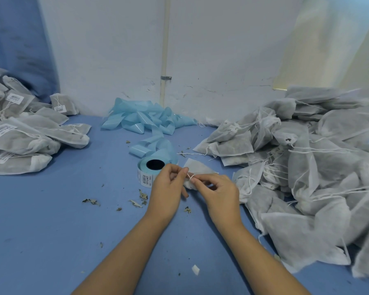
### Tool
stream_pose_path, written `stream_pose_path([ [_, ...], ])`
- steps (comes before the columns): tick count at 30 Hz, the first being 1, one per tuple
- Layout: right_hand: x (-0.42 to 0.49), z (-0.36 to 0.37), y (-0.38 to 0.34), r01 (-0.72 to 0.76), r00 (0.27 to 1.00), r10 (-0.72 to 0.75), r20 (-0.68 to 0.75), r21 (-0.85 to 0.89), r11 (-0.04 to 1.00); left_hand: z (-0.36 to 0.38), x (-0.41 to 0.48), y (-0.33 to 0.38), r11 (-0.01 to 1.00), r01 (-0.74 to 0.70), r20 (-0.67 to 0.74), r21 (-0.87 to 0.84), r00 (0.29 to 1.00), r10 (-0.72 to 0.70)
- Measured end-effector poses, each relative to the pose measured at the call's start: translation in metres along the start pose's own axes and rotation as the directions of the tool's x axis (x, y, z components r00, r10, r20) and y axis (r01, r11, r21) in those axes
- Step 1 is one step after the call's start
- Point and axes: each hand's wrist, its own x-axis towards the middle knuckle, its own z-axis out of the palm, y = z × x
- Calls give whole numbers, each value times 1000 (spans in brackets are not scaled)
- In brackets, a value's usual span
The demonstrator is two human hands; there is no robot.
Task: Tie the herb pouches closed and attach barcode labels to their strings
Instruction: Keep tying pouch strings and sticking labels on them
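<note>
Matt, fuzzy non-woven cloth pouches [307,167], glossy blue backing paper [145,120], smooth matt blue tabletop [51,209].

Barcode labels show on the label roll [146,177] and on several tied pouches in the left pile: one white sticker [15,98], another [59,108] and a larger one [3,129]. Each carries printed bars and small characters, too blurred to read.

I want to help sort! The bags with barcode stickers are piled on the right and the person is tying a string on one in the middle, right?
Not quite. The head view shows the labelled pouches piled on the left; the right pile has no labels. Both hands do pinch the string in the middle.
</note>
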Motion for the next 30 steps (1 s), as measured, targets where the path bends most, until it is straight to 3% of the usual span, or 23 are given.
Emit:
stream_pose_path([
  [6,-1,2,0,-8,1000,8,2,-46,999,3,-2,3,997,7,52,-79,999,-3],
  [13,-1,4,-4,-36,999,35,19,70,997,3,-3,4,976,28,158,-217,987,7],
  [18,2,2,-4,-133,991,130,27,209,969,3,-1,3,981,10,129,-191,992,15],
  [24,6,-2,-6,-386,922,331,200,489,782,1,0,1,993,-41,105,-106,993,52],
  [30,13,-5,-3,-462,878,424,222,623,631,3,-1,2,997,-56,137,-54,989,63],
])
